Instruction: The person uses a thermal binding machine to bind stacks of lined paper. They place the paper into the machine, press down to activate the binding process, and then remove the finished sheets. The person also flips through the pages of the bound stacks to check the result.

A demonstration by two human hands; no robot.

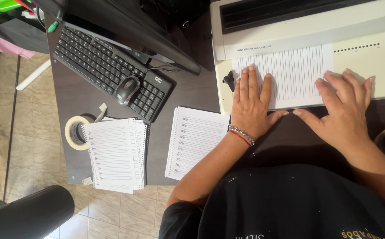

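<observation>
A thin black flat screen (130, 31) stands tilted at the back of the dark table (77, 95), seen edge-on from above, so its face is hidden. A small dark-blue printed label (253, 48) sits on the cream binding machine (378, 66). No packages or signs appear to be in view.

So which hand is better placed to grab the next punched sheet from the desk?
Probably the left hand: the punched sheet lies just beside its wrist, left of the binding machine. The right hand rests farther away, on the ruled paper's far side.
</observation>
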